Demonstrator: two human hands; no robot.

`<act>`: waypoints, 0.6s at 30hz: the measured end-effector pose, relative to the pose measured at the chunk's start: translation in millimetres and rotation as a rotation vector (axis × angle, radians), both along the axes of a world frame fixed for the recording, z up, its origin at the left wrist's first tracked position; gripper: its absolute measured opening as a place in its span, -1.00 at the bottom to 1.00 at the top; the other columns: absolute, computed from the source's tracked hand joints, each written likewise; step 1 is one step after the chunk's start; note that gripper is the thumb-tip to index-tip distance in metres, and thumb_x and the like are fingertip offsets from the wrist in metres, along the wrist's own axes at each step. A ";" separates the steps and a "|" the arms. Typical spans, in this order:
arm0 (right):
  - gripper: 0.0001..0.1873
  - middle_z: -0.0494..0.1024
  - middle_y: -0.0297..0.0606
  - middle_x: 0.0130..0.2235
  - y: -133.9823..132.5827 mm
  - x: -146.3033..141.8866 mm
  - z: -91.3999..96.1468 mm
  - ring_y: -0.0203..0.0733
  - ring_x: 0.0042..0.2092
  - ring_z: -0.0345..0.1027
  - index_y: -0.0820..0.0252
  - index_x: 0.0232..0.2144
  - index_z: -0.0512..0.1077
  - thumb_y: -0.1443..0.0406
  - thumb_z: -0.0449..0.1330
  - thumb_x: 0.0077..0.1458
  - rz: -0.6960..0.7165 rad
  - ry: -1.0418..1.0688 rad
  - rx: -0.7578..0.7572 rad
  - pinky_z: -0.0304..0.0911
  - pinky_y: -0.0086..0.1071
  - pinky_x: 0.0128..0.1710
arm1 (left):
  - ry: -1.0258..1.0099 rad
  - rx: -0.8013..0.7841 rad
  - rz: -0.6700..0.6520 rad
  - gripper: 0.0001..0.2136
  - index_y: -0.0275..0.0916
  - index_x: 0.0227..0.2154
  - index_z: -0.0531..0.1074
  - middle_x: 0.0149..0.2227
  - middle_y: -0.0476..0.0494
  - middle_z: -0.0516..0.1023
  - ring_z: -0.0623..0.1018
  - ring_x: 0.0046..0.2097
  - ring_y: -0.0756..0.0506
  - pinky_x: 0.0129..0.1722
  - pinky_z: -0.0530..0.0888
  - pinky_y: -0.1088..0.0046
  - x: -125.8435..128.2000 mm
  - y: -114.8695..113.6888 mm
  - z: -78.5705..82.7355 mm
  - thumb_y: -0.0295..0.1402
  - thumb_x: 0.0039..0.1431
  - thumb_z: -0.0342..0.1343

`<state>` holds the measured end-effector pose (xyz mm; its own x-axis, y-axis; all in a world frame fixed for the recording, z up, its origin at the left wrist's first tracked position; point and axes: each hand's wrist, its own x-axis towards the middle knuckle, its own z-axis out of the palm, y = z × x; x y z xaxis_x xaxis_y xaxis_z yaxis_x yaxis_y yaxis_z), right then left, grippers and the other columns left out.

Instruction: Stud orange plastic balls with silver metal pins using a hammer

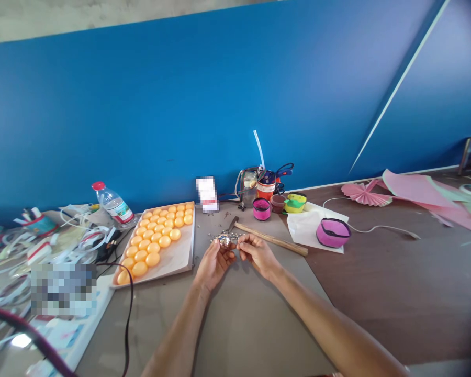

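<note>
My left hand (214,262) is closed around a small shiny silver ball (224,241), held just above the table. My right hand (257,252) is beside it, fingers curled in a pinch close to the ball; what it pinches is too small to make out. Small silver beads (232,235) lie scattered on the brown table (243,314) just beyond both hands. A hammer with a wooden handle (272,240) lies right behind my right hand.
A tray (176,259) of several orange balls sits to the left. A water bottle (113,205) and tangled white strips lie further left. Pink bowls (333,232), cups and a glue gun stand behind. Pink paper fans (363,193) lie at the right, and a black cable (129,309) crosses the front left.
</note>
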<state>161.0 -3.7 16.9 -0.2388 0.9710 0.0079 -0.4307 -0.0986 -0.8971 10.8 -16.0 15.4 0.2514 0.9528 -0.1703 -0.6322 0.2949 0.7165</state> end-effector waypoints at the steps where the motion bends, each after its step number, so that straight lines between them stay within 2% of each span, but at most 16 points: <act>1: -0.82 0.35 -0.45 -0.55 -0.1 -0.7 -0.3 -0.43 -0.58 0.12 0.21 -0.50 0.36 0.24 0.25 -0.18 -0.024 -0.039 0.024 -0.01 -0.47 -0.52 | 0.006 0.002 -0.002 -0.75 -0.34 -0.31 0.41 -0.37 -0.20 0.53 0.48 -0.45 -0.01 -0.38 0.42 0.46 0.8 -0.5 0.6 -0.21 0.12 0.04; 4: -0.87 0.28 -0.47 -0.60 -0.5 -2.9 -0.8 -0.42 -0.55 0.08 0.21 -0.51 0.38 0.26 0.21 -0.15 -0.049 -0.162 0.088 -0.01 -0.47 -0.50 | 0.028 0.009 -0.013 -0.75 -0.34 -0.32 0.40 -0.40 -0.18 0.52 0.48 -0.47 -0.01 -0.40 0.41 0.48 3.7 -2.4 3.1 -0.21 0.11 0.05; 7: -0.89 0.30 -0.45 -0.57 -1.2 -4.9 -1.1 -0.39 -0.51 0.09 0.20 -0.50 0.38 0.27 0.18 -0.14 -0.046 -0.238 0.115 0.03 -0.47 -0.47 | 0.048 0.034 -0.035 -0.76 -0.33 -0.32 0.40 -0.40 -0.17 0.52 0.49 -0.45 -0.02 -0.39 0.41 0.48 6.6 -3.9 4.8 -0.22 0.11 0.06; 14: -0.90 0.32 -0.45 -0.57 -1.7 -6.7 -4.1 -0.37 -0.51 0.12 0.18 -0.50 0.38 0.26 0.16 -0.13 -0.046 -0.273 0.119 0.07 -0.46 -0.46 | 0.081 0.083 -0.032 -0.75 -0.33 -0.32 0.40 -0.39 -0.18 0.52 0.50 -0.42 -0.04 -0.39 0.41 0.46 7.9 -2.9 -2.0 -0.21 0.10 0.06; 18: -0.92 0.31 -0.46 -0.57 -2.2 -6.8 -5.5 -0.37 -0.52 0.12 0.17 -0.52 0.34 0.28 0.16 -0.13 -0.053 -0.250 0.122 0.07 -0.47 -0.48 | 0.093 0.094 -0.014 -0.77 -0.30 -0.31 0.41 -0.39 -0.17 0.53 0.50 -0.42 -0.06 -0.38 0.40 0.44 9.4 -4.7 -0.6 -0.22 0.09 0.07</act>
